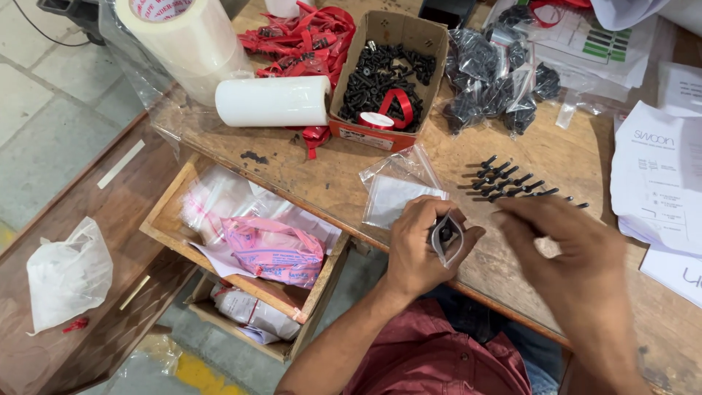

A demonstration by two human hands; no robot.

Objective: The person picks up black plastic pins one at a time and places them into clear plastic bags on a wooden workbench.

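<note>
My left hand [417, 245] grips a small clear plastic bag [447, 238] by its mouth; dark screws show inside it. My right hand [559, 241] hovers just right of the bag, blurred, fingers stretched toward a row of black screws [512, 183] laid out on the wooden table [329, 172]. Whether the right fingers hold a screw cannot be made out. Flat empty clear bags [395, 192] lie just above my left hand.
A cardboard box of black screws [387, 77] with a red tape roll stands at the back. Beside it lie a white roll [272, 101], red tags [300, 36], filled screw bags [490, 73] and papers [658, 183]. An open drawer [248, 234] holds packets.
</note>
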